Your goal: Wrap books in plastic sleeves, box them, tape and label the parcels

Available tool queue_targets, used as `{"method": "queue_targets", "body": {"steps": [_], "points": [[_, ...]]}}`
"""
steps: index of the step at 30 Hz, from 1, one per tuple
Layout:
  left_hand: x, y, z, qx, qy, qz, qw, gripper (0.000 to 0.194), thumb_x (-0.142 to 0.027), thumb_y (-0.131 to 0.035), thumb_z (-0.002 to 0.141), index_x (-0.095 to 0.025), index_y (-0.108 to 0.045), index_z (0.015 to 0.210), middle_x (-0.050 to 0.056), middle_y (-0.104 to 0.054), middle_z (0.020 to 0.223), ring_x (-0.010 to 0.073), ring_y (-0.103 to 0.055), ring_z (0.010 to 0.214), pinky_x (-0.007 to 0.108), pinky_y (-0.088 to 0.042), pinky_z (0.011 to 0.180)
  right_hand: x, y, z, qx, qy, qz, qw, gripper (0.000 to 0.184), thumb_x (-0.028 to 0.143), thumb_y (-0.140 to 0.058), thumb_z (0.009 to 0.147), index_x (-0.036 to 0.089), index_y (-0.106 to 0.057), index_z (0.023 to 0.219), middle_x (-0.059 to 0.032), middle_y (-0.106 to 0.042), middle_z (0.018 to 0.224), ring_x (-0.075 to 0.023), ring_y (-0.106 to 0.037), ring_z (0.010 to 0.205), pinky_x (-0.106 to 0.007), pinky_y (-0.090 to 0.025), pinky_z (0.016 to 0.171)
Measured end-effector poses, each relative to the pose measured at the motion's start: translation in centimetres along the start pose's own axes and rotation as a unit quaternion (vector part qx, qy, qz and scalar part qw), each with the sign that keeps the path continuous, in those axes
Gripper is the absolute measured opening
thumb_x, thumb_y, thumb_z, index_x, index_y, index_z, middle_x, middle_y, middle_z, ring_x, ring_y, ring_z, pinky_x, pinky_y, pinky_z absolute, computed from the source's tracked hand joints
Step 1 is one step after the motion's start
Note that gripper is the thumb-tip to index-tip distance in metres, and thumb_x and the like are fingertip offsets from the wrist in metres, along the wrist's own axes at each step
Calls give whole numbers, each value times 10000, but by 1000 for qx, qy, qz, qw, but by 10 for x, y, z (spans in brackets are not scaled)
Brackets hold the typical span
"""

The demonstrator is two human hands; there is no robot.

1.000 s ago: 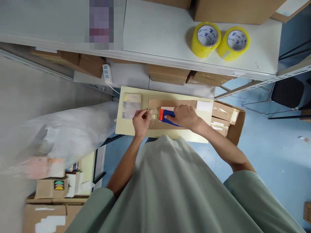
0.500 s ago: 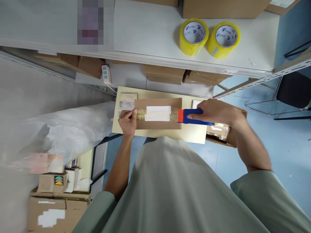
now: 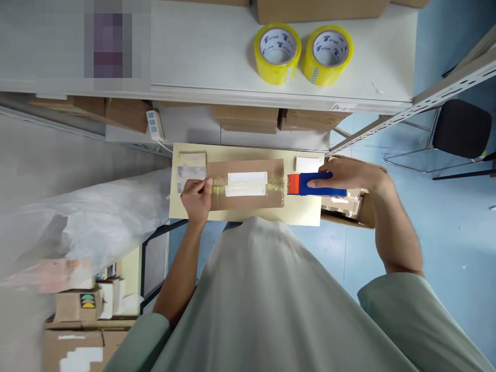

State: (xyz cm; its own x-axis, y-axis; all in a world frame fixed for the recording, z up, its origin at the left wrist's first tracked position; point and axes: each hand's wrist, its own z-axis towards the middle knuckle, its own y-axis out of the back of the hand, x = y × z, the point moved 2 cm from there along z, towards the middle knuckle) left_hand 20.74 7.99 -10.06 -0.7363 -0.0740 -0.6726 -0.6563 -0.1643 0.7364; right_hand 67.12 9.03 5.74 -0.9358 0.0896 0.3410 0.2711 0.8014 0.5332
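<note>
A long brown cardboard box [image 3: 217, 202] lies flat on the pale yellow table [image 3: 302, 214], a white label [image 3: 247, 184] on its top. Clear yellowish packing tape [image 3: 276, 186] runs lengthwise along the box and over the label. At the box's left end, my left hand [image 3: 196, 200] is closed, thumb and finger pinching the tape's end. My right hand [image 3: 344, 174] grips a blue tape dispenser [image 3: 321, 185] with an orange-red head, held just beyond the box's right end. Whether tape still joins the dispenser to the box is hard to see.
Two yellow tape rolls [image 3: 277, 54] stand on the grey shelf [image 3: 201, 62] above. An open carton [image 3: 366, 211] sits right of the table. Plastic wrap [image 3: 116, 212] bulges at left. A power strip [image 3: 155, 125] and a white small box [image 3: 308, 164] are nearby.
The dispenser has moved from the box's right edge to a little past it, further right. My left hand stays at the left end. The whole view has shifted slightly.
</note>
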Motion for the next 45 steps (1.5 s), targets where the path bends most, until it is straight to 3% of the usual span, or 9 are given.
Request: {"method": "queue_targets", "body": {"steps": [8, 13, 16, 22, 28, 36, 45], "points": [[-4, -4, -3, -8, -17, 14, 1000, 407, -545, -664, 1067, -236, -876, 909, 103, -743, 925, 276, -744, 903, 422, -601, 884, -29, -5, 6, -13, 26, 15, 999, 829, 997, -589, 889, 221, -836, 1043, -63, -737, 813, -234, -642, 758, -351, -433, 713], [-4, -7, -3, 0, -8, 14, 1000, 369, -521, -672, 1059, -245, -864, 906, 81, -733, 926, 260, -740, 910, 398, -597, 892, -38, -4, 2, 19, 52, 61, 997, 827, 1010, -612, 867, 221, -824, 993, -72, -764, 827, -241, -659, 762, -352, -444, 699], [-6, -15, -6, 20, 11, 17, 1000, 348, -496, -678, 1044, -235, -850, 890, 70, -724, 914, 251, -735, 904, 386, -592, 895, -45, -2, -1, 45, 43, 82, 995, 816, 1003, -620, 869, 209, -799, 929, -81, -772, 831, -233, -660, 744, -353, -441, 682], [-13, -21, -9, 15, 20, 12, 1000, 309, -434, -675, 1027, -227, -833, 862, 59, -708, 897, 235, -724, 896, 364, -586, 897, -50, -14, 7, 26, -10, 53, 998, 786, 972, -638, 876, 211, -810, 971, -89, -781, 865, -257, -680, 787, -377, -465, 720], [-13, -14, -1, 20, -9, 22, 1000, 320, -451, -667, 1032, -233, -847, 882, 64, -707, 903, 240, -708, 893, 375, -580, 906, -44, -37, 7, -30, -41, 46, 998, 671, 853, -660, 949, 212, -806, 1086, -113, -820, 1005, -266, -713, 852, -377, -483, 747], [-11, -4, 7, 28, -20, 33, 999, 349, -500, -655, 1039, -248, -853, 900, 74, -714, 905, 253, -708, 896, 383, -582, 893, -33, -46, -11, -81, -26, 6, 996, 629, 827, -585, 1031, 225, -762, 987, -89, -775, 862, -273, -695, 807, -365, -438, 714], [-17, -7, 2, 33, -44, 30, 998, 339, -476, -653, 1047, -237, -850, 908, 69, -709, 912, 243, -706, 895, 377, -578, 904, 6, -62, 3, -119, -100, -108, 982, 588, 683, -543, 1124, 156, -797, 1189, -210, -821, 1068, -368, -768, 998, -378, -467, 767]]}}
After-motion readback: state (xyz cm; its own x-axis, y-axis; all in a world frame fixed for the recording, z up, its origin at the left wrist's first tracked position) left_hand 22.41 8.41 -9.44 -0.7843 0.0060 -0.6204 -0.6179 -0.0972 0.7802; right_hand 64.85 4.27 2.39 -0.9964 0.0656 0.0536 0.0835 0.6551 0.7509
